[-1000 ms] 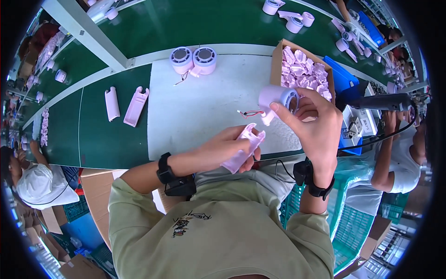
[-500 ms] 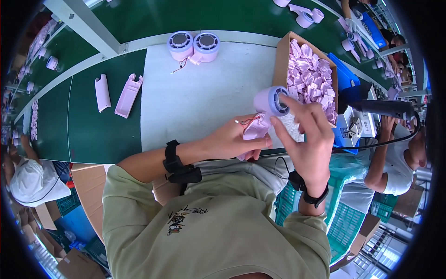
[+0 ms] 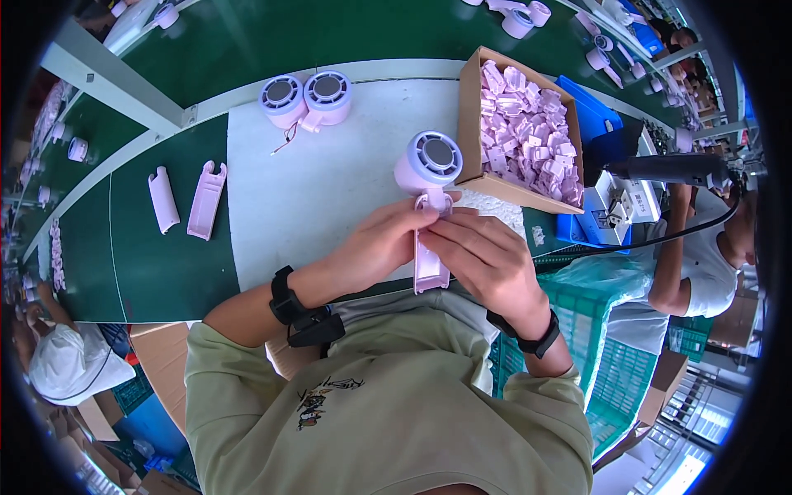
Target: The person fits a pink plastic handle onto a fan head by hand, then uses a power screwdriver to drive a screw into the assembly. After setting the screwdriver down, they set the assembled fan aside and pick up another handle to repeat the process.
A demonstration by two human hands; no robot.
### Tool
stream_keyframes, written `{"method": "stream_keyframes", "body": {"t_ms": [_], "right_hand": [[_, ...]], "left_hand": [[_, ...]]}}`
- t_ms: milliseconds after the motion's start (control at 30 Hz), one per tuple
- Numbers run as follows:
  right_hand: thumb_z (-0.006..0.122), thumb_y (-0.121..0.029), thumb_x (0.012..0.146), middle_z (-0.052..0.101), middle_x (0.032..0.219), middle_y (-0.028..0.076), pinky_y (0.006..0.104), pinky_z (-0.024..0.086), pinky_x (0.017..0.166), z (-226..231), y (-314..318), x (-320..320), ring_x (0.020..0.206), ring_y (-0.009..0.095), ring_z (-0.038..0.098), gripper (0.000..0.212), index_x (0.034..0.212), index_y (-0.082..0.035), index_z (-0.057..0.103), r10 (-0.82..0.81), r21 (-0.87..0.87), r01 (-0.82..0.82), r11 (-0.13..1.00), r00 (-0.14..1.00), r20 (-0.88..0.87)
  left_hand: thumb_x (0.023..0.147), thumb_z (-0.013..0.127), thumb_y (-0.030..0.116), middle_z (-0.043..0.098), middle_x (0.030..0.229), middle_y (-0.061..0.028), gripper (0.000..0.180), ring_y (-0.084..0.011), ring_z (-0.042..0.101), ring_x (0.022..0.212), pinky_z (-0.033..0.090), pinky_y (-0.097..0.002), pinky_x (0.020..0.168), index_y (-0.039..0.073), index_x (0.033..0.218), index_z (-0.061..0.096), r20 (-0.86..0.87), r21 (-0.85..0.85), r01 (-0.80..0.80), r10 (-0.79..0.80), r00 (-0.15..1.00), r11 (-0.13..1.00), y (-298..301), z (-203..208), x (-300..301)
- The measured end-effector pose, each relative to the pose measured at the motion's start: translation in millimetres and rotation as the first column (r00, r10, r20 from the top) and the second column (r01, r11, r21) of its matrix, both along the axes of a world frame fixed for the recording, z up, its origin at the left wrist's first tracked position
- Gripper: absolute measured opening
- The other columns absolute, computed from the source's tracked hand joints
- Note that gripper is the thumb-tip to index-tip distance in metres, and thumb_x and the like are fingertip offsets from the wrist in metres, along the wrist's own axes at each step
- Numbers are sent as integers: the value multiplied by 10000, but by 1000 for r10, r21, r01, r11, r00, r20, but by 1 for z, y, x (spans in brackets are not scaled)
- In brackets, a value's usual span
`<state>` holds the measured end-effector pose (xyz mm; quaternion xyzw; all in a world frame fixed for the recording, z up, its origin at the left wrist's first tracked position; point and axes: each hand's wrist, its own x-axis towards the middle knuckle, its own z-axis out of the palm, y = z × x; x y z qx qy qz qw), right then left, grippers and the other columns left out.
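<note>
- Head view: above the right half of the flat white rectangular mat (image 3: 309, 194), a round lilac plastic head with a vented, grey-centred face (image 3: 427, 161) sits beyond both hands, its neck meeting the far end of a pale pink trough-shaped plastic handle shell (image 3: 431, 271), which reaches to the mat's near edge.
- The left hand (image 3: 377, 239) grips the shell's left side, thumb over the top near the neck; the right hand (image 3: 492, 262) closes narrowly on its right side, fingertips over the trough.
- Good handling here probably means keeping neck and shell in line, pressing evenly and not prying the thin walls. Fingers cover the joint, so I cannot tell whether it is fully seated or any wire is pinched.
- At the mat's far right corner, a brown open cardboard box (image 3: 470, 115) holds small pink plastic pieces (image 3: 528, 136).
</note>
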<state>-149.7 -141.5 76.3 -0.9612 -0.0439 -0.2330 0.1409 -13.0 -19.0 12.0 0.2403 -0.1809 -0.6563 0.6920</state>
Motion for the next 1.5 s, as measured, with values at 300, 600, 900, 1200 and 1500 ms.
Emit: {"method": "stream_keyframes", "body": {"t_ms": [300,600,900,1200,1500], "right_hand": [[706,-86,823,714,894,135,325,541,739,38,-79,17,769,261,698,142,945,-15,720,-421,289,474,831,878,-229],[751,-175,801,702,829,127,305,535,687,16,-112,39,735,214,699,234,932,13,707,-355,40,467,883,722,-594],[701,-33,871,695,942,69,237,528,681,37,-31,7,776,113,656,167,1034,-2,687,-390,733,387,559,903,-180],[696,-50,867,673,944,122,291,518,645,-21,22,11,727,176,648,282,1146,-17,672,-408,500,458,735,888,-214],[741,-49,818,645,845,97,288,480,573,-33,30,6,658,157,600,292,1107,-46,699,-435,255,440,861,897,-81]], "left_hand": [[1035,283,104,441,1436,-186,415,-288,557,1216,461,-390,1036,-8,1434,276,210,83,-42,23,977,996,0,-4,5],[1000,300,50,438,1444,-197,448,-324,545,1237,434,-420,1065,-17,1443,280,255,99,-43,17,967,994,3,-11,2],[1030,349,97,481,1387,-170,375,-276,575,1199,480,-364,1016,-34,1380,334,211,83,-75,56,976,994,4,-14,0],[1011,420,111,577,1176,-66,327,-115,576,1056,486,-297,912,-1,1318,433,408,104,-104,53,912,989,2,-17,-3],[1000,442,92,553,1245,-61,385,-118,532,1148,438,-319,997,5,1373,405,438,58,-113,77,896,992,4,-18,-6]]}}
